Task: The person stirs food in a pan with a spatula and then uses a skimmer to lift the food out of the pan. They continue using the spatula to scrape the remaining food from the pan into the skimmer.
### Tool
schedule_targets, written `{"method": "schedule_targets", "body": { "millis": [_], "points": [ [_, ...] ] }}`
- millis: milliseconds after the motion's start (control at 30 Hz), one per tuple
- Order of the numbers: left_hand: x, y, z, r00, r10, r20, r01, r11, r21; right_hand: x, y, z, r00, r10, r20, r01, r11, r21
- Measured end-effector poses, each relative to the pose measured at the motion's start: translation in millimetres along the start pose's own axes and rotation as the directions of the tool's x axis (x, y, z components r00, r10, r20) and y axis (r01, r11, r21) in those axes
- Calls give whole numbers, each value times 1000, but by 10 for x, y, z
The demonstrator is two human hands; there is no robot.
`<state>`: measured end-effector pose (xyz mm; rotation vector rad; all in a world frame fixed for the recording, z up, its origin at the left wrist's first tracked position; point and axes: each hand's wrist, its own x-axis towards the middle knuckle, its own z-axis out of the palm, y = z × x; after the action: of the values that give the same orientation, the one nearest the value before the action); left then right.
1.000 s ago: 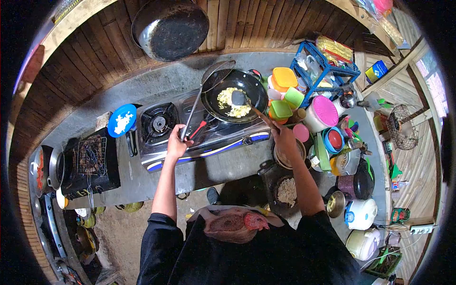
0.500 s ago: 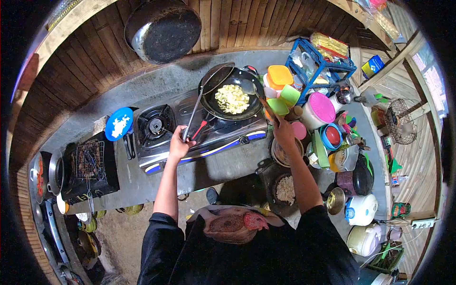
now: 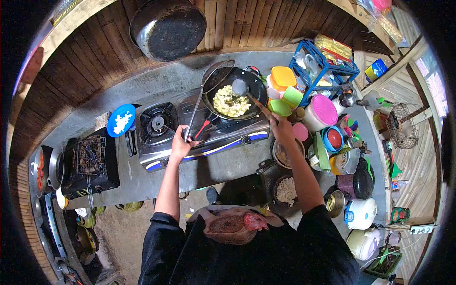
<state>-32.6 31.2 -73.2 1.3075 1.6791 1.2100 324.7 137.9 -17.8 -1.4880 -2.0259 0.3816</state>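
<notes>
A black wok (image 3: 256,88) sits on the right burner of the gas stove (image 3: 190,124), with pale yellow chopped food (image 3: 229,105) in it. My right hand (image 3: 281,127) is closed around the wooden handle of a spatula (image 3: 241,87), whose metal blade touches the food's upper edge. In my left hand (image 3: 181,142) is the long handle of a wire strainer (image 3: 217,75); its round mesh rests at the wok's upper left rim. Beside that hand, a red-handled utensil (image 3: 204,127) lies on the stove.
A blue plate of white pieces (image 3: 121,121) is left of the free burner (image 3: 159,123). Farther left stands a black grill box (image 3: 90,166). Tubs, bowls and a blue crate (image 3: 311,90) crowd the right. A large pan (image 3: 168,31) hangs on the wall.
The spatula blade has moved left, from the wok's right side onto the food, and my right hand has shifted slightly. The food is less spread at its top. The whole view has shifted slightly.
</notes>
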Motion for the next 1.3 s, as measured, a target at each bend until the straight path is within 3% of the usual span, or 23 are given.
{"method": "schedule_targets", "body": {
  "millis": [133, 267, 333, 367, 400, 467, 600, 667, 700, 767, 867, 1000, 1067, 1167, 1300],
  "points": [
    [-20, 51, -5, 999, -34, 8, 35, 999, -21, 234, 117, 108, 996, 10, -84, -22, 989, -146],
    [-22, 62, -7, 1000, 4, 5, -4, 1000, -5, 389, 485, 539, 995, -68, -72, 60, 993, -98],
    [-36, 86, -7, 1000, -13, 3, 13, 1000, 4, 351, 296, 580, 1000, 20, 13, -21, 989, 146],
    [-35, 82, -7, 1000, -14, 3, 14, 1000, 5, 329, 142, 419, 972, 131, 195, -160, 977, 141],
    [-26, 73, -1, 1000, -6, -1, 6, 1000, 10, 287, 169, 409, 972, 130, 196, -159, 977, 141],
    [-21, 45, -6, 1000, -1, -11, 2, 1000, 13, 221, 235, 350, 986, 34, 163, -48, 995, 84],
    [-28, 73, -10, 1000, -22, -7, 22, 1000, 3, 130, -88, -201, 970, 39, 238, -50, 998, 42],
    [-30, 91, -3, 1000, -28, 4, 28, 1000, 1, 127, -41, -213, 995, 87, 45, -86, 996, -20],
    [-29, 84, -4, 1000, -17, 5, 17, 1000, -1, 145, 8, -198, 995, 91, 39, -91, 996, -21],
    [-23, 69, -14, 1000, -1, 10, 1, 1000, -2, 170, 96, -147, 1000, 23, 20, -17, 962, -272],
    [-19, 85, -22, 1000, -2, 8, 1, 1000, 27, 126, 93, -71, 1000, -3, 15, 7, 958, -286],
    [-15, 48, -4, 1000, -4, 13, 4, 1000, 28, 60, 0, 7, 997, -9, 72, 25, 974, -225],
    [-11, 52, -7, 1000, -14, 7, 14, 999, 29, 97, 174, 120, 966, -23, 259, 38, 998, -51],
    [-15, 46, -4, 1000, -22, 8, 22, 1000, 13, 48, 153, 119, 975, -23, 223, 11, 999, 53],
    [3, -25, 9, 999, -37, 3, 38, 999, -36, -44, -186, -260, 989, -74, 126, 76, 997, -12]
  ]
}}
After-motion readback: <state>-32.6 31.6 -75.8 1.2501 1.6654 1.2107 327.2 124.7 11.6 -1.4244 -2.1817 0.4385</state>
